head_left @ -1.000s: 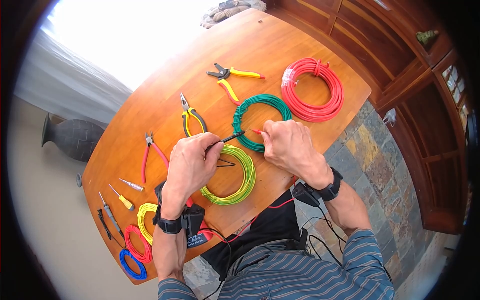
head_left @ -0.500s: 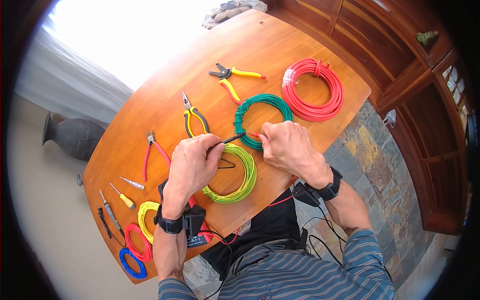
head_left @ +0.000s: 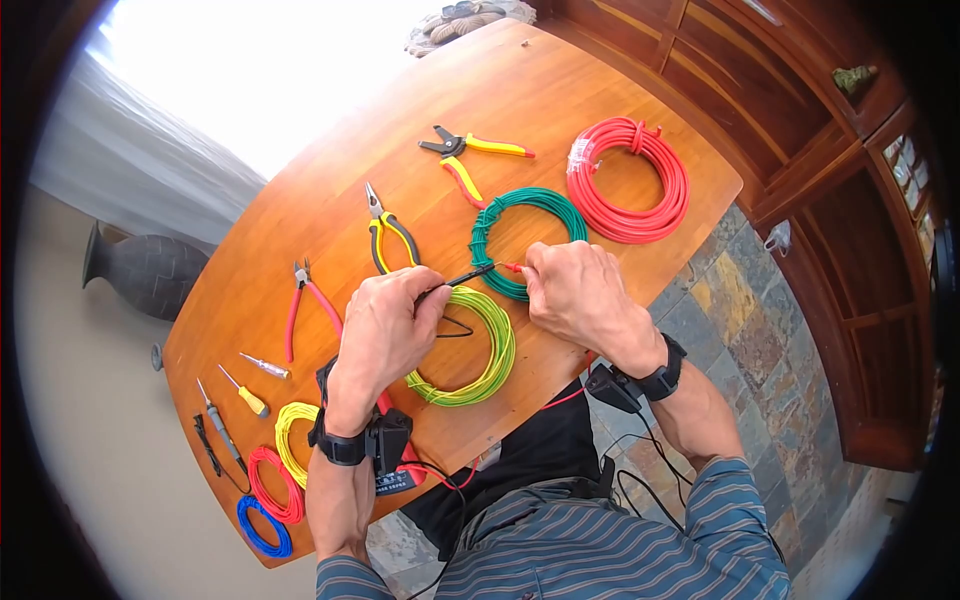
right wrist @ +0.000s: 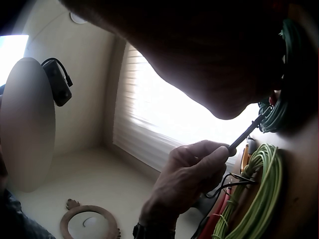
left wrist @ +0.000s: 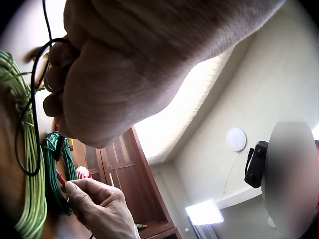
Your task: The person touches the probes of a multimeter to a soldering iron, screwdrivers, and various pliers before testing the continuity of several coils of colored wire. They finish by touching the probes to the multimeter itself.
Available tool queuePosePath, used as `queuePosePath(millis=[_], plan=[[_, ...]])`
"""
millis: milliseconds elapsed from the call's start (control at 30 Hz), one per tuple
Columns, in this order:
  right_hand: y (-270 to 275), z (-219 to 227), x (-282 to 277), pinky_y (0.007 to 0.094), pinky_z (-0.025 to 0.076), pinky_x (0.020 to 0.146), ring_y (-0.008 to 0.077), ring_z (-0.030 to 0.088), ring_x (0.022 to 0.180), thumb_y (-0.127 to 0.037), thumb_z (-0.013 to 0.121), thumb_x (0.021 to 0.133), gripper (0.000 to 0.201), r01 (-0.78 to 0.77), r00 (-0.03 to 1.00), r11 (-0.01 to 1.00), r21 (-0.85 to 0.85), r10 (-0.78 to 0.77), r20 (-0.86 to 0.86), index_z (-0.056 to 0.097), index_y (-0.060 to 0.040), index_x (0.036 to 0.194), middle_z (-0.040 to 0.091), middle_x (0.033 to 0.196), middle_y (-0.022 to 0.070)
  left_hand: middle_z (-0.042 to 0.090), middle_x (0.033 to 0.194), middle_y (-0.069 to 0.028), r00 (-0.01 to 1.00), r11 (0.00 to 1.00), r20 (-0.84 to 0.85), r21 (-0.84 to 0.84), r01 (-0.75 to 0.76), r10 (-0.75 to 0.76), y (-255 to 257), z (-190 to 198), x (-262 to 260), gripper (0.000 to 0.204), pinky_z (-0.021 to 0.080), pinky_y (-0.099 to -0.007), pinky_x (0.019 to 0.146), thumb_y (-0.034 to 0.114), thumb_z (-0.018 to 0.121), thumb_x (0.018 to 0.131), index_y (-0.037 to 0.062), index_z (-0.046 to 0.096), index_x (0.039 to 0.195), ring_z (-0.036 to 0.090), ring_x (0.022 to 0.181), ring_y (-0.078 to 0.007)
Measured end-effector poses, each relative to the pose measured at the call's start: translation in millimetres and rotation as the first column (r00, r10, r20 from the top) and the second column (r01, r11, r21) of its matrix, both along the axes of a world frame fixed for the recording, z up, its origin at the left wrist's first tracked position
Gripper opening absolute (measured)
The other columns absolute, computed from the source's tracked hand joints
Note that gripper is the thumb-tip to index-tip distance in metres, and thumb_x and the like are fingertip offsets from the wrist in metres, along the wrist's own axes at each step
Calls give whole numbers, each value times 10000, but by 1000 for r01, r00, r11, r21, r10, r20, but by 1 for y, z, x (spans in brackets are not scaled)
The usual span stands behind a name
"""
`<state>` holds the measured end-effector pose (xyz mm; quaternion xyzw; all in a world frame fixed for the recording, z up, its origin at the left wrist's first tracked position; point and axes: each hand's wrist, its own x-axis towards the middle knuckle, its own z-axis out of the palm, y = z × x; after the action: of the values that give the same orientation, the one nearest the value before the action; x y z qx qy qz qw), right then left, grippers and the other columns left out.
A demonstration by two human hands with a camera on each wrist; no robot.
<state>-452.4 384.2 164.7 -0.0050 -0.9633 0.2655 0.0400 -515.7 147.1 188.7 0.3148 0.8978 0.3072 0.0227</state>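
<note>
My left hand (head_left: 388, 318) pinches a black test probe (head_left: 468, 276) between thumb and fingers, pointing it right. Opposite, my right hand (head_left: 582, 298) holds a red test probe (head_left: 513, 267), mostly hidden by the fingers, its thin metal tip facing left. The two tips meet or nearly meet above the green wire coil (head_left: 478, 240). From the right wrist view, the black probe (right wrist: 245, 134) slants up toward the red one. A yellow-green wire coil (head_left: 500, 345) lies below the hands. Under my left wrist, a red and dark meter (head_left: 396, 482) is partly covered.
Wire strippers (head_left: 455, 145), long-nose pliers (head_left: 376, 215) and red-handled cutters (head_left: 293, 320) lie on the wooden table (head_left: 330, 170). A thick red cable coil (head_left: 675, 195) sits at right. Screwdrivers, a soldering iron (head_left: 222, 425) and small yellow, red and blue wire coils (head_left: 243, 518) lie at left.
The two probe tips have drawn slightly closer together. Both hands keep their hold, and the slack red lead by the table's near edge has shifted a little.
</note>
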Motion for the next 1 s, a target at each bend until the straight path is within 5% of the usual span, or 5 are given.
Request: queuePosePath(millis=[867,933,1000], plan=[[-2,-9,4,548,589,660,456,734,733,-179,673,990,201,9,995,1000,21,-7,-99,705,-3,900,707,743,247,699,764,-195,1000,999,17,42,11,-11,-2,-8,2,130,522,-376,629,80,738,958,-42,756,998,692,662,-295],[-3,-7,4,549,589,662,457,734,734,-178,673,989,199,10,996,1000,26,-8,-94,704,-3,900,707,745,246,744,909,-198,993,999,118,-34,-19,23,-2,-6,4,155,574,-487,765,150,726,970,0,753,997,735,882,-412],[-4,-7,4,550,588,664,458,733,736,-176,673,988,197,11,996,999,31,-9,-89,702,-3,900,708,746,245,744,911,-196,991,999,132,-42,-12,18,-2,-6,6,156,574,-487,764,153,726,971,3,755,1002,735,883,-409]])
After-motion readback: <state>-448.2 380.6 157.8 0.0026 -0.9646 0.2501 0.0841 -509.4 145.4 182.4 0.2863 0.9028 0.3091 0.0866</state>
